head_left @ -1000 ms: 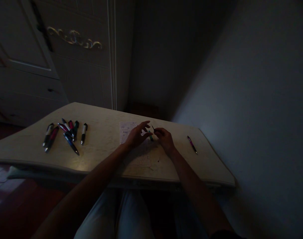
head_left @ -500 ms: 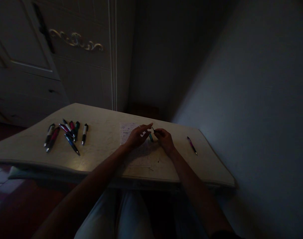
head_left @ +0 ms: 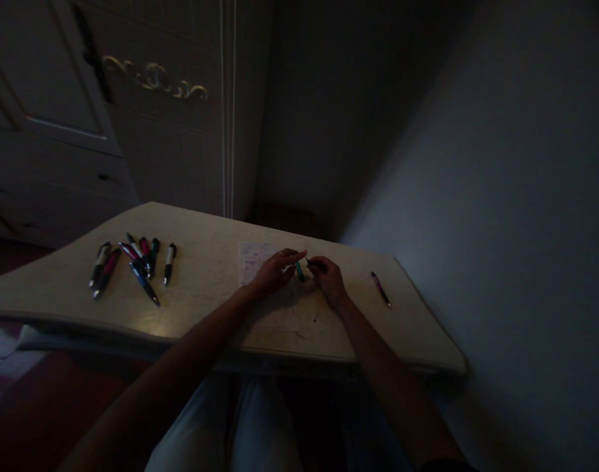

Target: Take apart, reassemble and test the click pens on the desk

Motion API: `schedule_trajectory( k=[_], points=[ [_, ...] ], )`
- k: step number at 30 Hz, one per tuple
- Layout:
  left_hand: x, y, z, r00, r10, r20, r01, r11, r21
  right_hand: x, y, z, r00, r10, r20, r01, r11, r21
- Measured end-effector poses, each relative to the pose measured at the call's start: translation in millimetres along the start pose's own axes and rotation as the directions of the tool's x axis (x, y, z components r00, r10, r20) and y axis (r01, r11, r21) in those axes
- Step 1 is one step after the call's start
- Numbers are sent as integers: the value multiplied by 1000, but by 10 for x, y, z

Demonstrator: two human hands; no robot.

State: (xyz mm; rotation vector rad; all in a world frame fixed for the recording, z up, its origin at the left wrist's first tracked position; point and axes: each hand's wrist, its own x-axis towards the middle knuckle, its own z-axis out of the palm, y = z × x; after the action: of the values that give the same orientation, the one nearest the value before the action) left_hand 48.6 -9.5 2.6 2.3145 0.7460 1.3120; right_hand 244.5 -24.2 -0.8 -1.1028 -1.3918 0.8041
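Observation:
My left hand is over the right side of a written sheet of paper, its index finger stretched toward my right hand. At its thumb is a green pen part, apparently held, though the grip is partly hidden. My right hand is closed in a pinch just to the right, with a small, dark, thin piece at its fingertips. The left index fingertip is close to this piece; in the dim light I cannot tell whether they touch.
Several pens in mixed colours lie on the left of the pale table. A purple pen lies at the right. A tiny dark bit is near the front edge. A cabinet stands behind, a wall at right.
My left index finger has lowered slightly and come closer to my right fingertips. Less of the thin dark piece shows. The view has shifted a little.

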Motion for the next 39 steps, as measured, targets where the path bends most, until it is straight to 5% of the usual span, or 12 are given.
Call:
schedule_trajectory(
  k=[14, 23, 30, 39],
  points=[
    [13, 47, 3, 996, -12, -92, 9, 999, -31, -38, -148, 19, 992, 62, 109, -68, 996, 53],
    [15, 31, -18, 995, -16, -94, 16, 1000, -5, -6, -128, 21, 989, 124, 77, -133, 984, 119],
    [-8, -17, 41, 992, -41, 117, 0, 944, 329, 22, -96, -26, 992, 123, 17, -123, 961, 249],
    [20, 103, 45, 959, -83, 271, -41, 905, 423, 36, -155, -52, 991, 131, -21, -110, 898, 425]
  ],
)
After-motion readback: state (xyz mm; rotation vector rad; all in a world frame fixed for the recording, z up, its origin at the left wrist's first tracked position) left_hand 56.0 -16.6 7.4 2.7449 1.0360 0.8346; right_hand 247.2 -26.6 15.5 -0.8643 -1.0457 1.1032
